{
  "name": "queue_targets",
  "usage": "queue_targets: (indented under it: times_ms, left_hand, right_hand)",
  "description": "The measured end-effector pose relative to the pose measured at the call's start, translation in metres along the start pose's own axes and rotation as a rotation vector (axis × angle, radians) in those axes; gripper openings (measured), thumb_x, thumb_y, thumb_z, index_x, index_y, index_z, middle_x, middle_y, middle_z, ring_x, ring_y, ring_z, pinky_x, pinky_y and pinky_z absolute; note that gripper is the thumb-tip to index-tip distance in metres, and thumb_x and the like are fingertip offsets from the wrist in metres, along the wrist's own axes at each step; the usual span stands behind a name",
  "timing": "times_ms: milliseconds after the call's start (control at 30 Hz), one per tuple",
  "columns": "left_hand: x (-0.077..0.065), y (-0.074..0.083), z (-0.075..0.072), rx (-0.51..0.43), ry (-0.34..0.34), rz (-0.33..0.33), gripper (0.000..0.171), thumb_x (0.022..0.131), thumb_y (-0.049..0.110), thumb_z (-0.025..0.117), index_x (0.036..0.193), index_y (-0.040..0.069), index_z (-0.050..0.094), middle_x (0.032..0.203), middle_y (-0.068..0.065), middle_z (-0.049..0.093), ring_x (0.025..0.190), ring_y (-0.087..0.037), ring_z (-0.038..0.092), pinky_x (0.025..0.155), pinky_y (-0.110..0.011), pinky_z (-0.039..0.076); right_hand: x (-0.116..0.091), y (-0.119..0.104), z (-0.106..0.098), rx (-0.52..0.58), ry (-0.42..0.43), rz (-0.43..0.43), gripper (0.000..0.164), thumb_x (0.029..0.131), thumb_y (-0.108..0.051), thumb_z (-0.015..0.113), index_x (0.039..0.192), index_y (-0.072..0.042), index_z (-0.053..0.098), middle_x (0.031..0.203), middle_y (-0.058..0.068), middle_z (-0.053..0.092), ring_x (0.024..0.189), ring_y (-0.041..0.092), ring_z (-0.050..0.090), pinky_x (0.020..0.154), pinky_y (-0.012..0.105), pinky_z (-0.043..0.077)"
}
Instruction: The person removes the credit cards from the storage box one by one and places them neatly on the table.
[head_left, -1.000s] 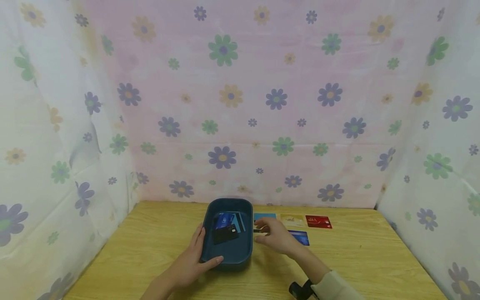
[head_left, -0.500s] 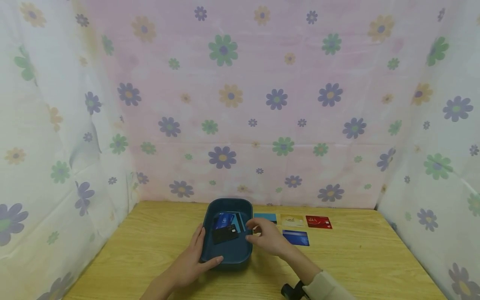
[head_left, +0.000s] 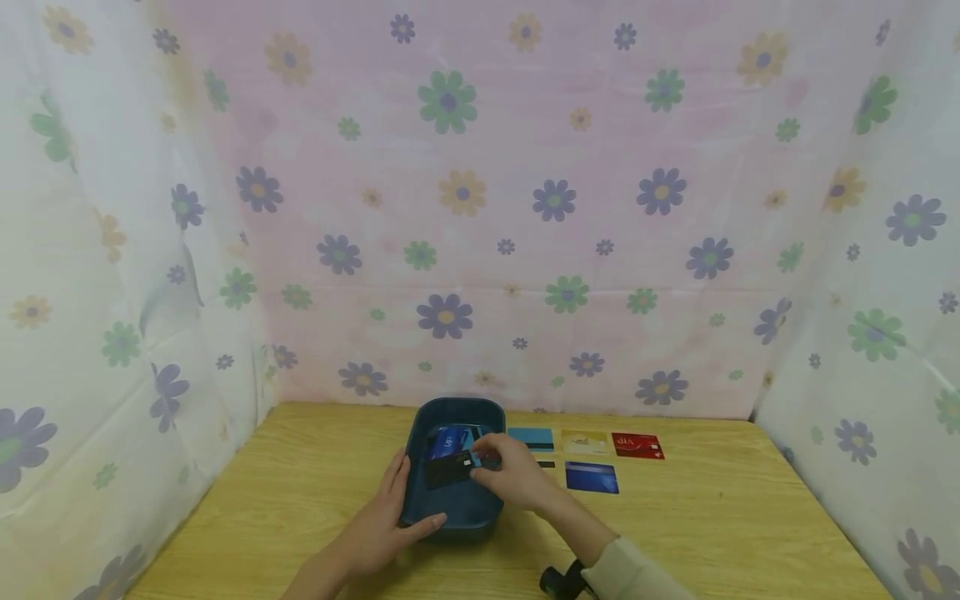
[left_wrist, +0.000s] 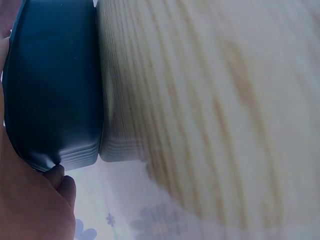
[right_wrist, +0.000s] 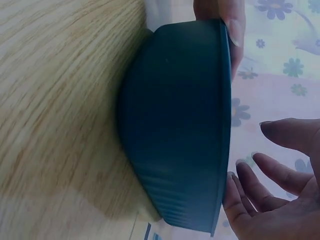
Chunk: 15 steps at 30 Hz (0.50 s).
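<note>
A deep dark-teal tray [head_left: 459, 507] with rounded corners stands on the wooden table. My left hand [head_left: 382, 518] grips its near-left corner, fingers along the outer side and thumb over the near rim. Inside lie a black card [head_left: 447, 472], a blue card [head_left: 447, 440] and a light blue striped card [head_left: 472, 434], overlapping one another. My right hand [head_left: 519, 479] reaches over the right rim, fingertips at the black card's right end in the head view. Thumb and fingers [right_wrist: 277, 175] are apart, with nothing between them in the right wrist view.
Right of the tray, more cards lie flat: light blue [head_left: 531, 435], gold [head_left: 585, 440], red VIP [head_left: 637, 445] and dark blue [head_left: 592, 477]. A dark-striped card [head_left: 547, 464] is partly covered by the right hand. Flowered cloth [head_left: 480, 208] hangs behind and at both sides.
My right hand has moved left from the cards on the table, across the tray's right rim, to over the cards inside. The left hand and the tray have stayed in place.
</note>
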<state>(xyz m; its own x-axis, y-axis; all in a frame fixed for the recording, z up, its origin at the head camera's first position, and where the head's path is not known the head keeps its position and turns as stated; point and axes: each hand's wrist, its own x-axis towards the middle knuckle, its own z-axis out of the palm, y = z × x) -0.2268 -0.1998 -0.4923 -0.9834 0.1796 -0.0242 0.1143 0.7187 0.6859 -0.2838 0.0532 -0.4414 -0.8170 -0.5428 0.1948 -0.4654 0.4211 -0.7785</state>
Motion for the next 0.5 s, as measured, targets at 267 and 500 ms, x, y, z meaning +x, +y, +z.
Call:
queue_targets:
  times_ms: [267, 500]
  left_hand:
    - [0.001, -0.001, 0.001, 0.009, 0.008, 0.009, 0.114, 0.092, 0.067, 0.063, 0.165, 0.003, 0.003, 0.172, -0.013, -0.007, 0.147, -0.048, 0.030, 0.110, -0.066, 0.035]
    - [0.001, -0.001, 0.001, 0.018, 0.012, 0.011, 0.114, 0.092, 0.068, 0.063, 0.165, 0.004, 0.003, 0.172, -0.013, -0.007, 0.148, -0.048, 0.030, 0.111, -0.066, 0.034]
  right_hand:
    - [0.011, -0.002, 0.016, 0.096, 0.048, 0.072, 0.043, 0.093, -0.003, 0.070, 0.133, 0.004, 0.057, 0.130, 0.025, 0.051, 0.116, 0.043, 0.055, 0.091, 0.051, 0.053]
    - [0.025, -0.007, 0.030, 0.062, 0.082, 0.141, 0.057, 0.085, 0.001, 0.072, 0.138, 0.008, 0.052, 0.137, 0.028, 0.048, 0.127, 0.045, 0.050, 0.102, 0.059, 0.045]
